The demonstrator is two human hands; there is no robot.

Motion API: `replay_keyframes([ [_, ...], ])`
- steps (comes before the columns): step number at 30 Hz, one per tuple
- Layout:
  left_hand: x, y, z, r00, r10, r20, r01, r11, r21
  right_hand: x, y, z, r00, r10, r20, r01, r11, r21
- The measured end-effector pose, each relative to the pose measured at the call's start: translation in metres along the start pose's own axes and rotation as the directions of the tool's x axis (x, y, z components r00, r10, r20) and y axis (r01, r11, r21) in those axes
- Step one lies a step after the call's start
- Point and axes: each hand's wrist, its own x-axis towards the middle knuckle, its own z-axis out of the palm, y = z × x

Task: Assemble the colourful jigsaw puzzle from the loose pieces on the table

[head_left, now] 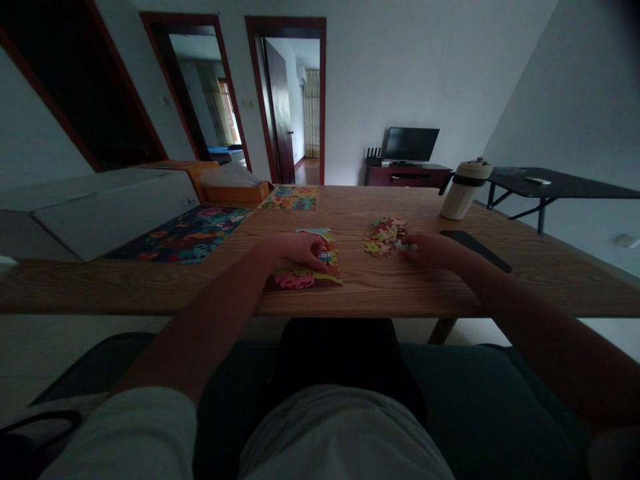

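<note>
A partly assembled jigsaw puzzle (295,279), with pink, yellow and teal edges, lies near the table's front edge. My left hand (299,251) rests on it, the thumb and curved fingers apart, with blue and red printed parts showing between them. To the right is a loose pile of jigsaw pieces (384,231), mostly red, yellow and green. At the pile's right side, my right hand (425,249) pinches a pale jigsaw piece (403,247); the fingers partly cover it.
A dark phone-like slab (476,249) and a cream tumbler (466,189) are on the right of the wooden table (350,300). Colourful printed sheets (193,233), an orange box (233,193) and a large white box (110,210) occupy the left.
</note>
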Motion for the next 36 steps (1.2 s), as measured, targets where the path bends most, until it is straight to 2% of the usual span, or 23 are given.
replay_keyframes([
  [2, 0.001, 0.004, 0.003, 1.000, -0.001, -0.011, 0.001, 1.000, 0.001, 0.003, -0.005, -0.001, 1.000, 0.004, -0.022, -0.005, 0.998, -0.069],
  [4, 0.003, 0.007, 0.006, 1.000, -0.005, -0.029, 0.005, 1.000, -0.012, 0.012, -0.015, -0.007, 0.996, -0.037, -0.081, 0.032, 0.998, -0.055],
  [7, 0.005, 0.005, 0.003, 0.999, -0.016, -0.040, 0.012, 0.994, -0.106, 0.041, -0.040, -0.021, 0.984, -0.133, -0.115, 0.154, 0.969, 0.192],
  [9, 0.002, -0.002, -0.006, 0.994, -0.059, -0.092, 0.041, 0.982, -0.182, 0.064, -0.059, -0.028, 0.990, -0.085, -0.109, 0.126, 0.876, 0.465],
  [10, 0.000, -0.008, -0.011, 0.985, -0.098, -0.143, 0.067, 0.976, -0.208, 0.075, -0.070, -0.030, 0.995, -0.045, -0.084, 0.087, 0.788, 0.609],
  [12, -0.006, -0.020, -0.020, 0.946, -0.205, -0.253, 0.133, 0.952, -0.275, 0.093, -0.089, -0.029, 0.998, 0.038, 0.047, -0.060, 0.543, 0.838],
  [14, -0.009, -0.030, -0.024, 0.906, -0.310, -0.287, 0.149, 0.870, -0.470, 0.103, -0.104, -0.024, 0.968, 0.047, 0.245, -0.248, 0.279, 0.928],
  [15, -0.010, -0.033, -0.023, 0.894, -0.355, -0.272, 0.127, 0.785, -0.607, 0.105, -0.110, -0.021, 0.944, 0.035, 0.328, -0.329, 0.164, 0.930],
  [17, -0.005, -0.034, -0.017, 0.875, -0.427, -0.229, 0.060, 0.565, -0.823, 0.105, -0.118, -0.016, 0.906, 0.019, 0.423, -0.423, -0.011, 0.906],
  [18, -0.001, -0.032, -0.013, 0.862, -0.456, -0.222, 0.025, 0.476, -0.879, 0.104, -0.119, -0.014, 0.897, 0.018, 0.441, -0.439, -0.076, 0.895],
  [20, 0.008, -0.025, -0.005, 0.831, -0.507, -0.230, -0.025, 0.379, -0.925, 0.102, -0.119, -0.011, 0.889, 0.025, 0.457, -0.447, -0.168, 0.879],
  [24, 0.022, -0.013, 0.003, 0.801, -0.549, -0.238, -0.089, 0.283, -0.955, 0.101, -0.111, -0.008, 0.867, 0.025, 0.498, -0.476, -0.254, 0.842],
  [27, 0.026, -0.015, 0.003, 0.779, -0.584, -0.227, -0.087, 0.258, -0.962, 0.105, -0.107, -0.004, 0.854, 0.032, 0.520, -0.490, -0.287, 0.823],
  [30, 0.028, -0.020, 0.003, 0.772, -0.594, -0.224, -0.080, 0.260, -0.962, 0.109, -0.111, 0.001, 0.866, 0.067, 0.495, -0.467, -0.246, 0.850],
  [36, 0.028, -0.017, 0.005, 0.806, -0.533, -0.260, -0.115, 0.289, -0.950, 0.114, -0.124, 0.013, 0.929, 0.049, 0.366, -0.357, -0.127, 0.925],
])
